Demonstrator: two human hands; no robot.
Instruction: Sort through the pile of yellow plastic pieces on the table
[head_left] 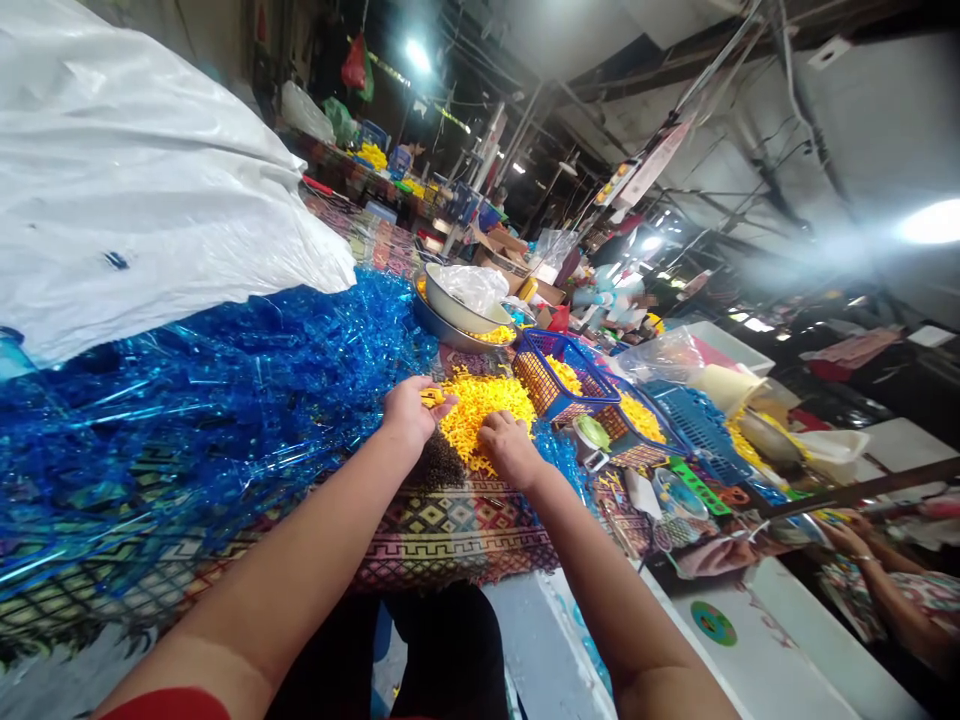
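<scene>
Transparent blue pieces [300,350]: glossy plastic, hard glints seen. White sheeting [150,180] over them: smooth plastic-like film, creased, soft sheen. Patterned cover [450,520]: woven cloth, matt, rough, fringed at edge. Blue-rimmed basket [564,375]: plastic, open mesh. Yellow pieces [487,410]: plastic-looking, sheen low. Clear bag [472,288] in the bowl [457,310]: thin film, crinkled, shiny. Bowl: smooth; material can't be confirmed.
</scene>
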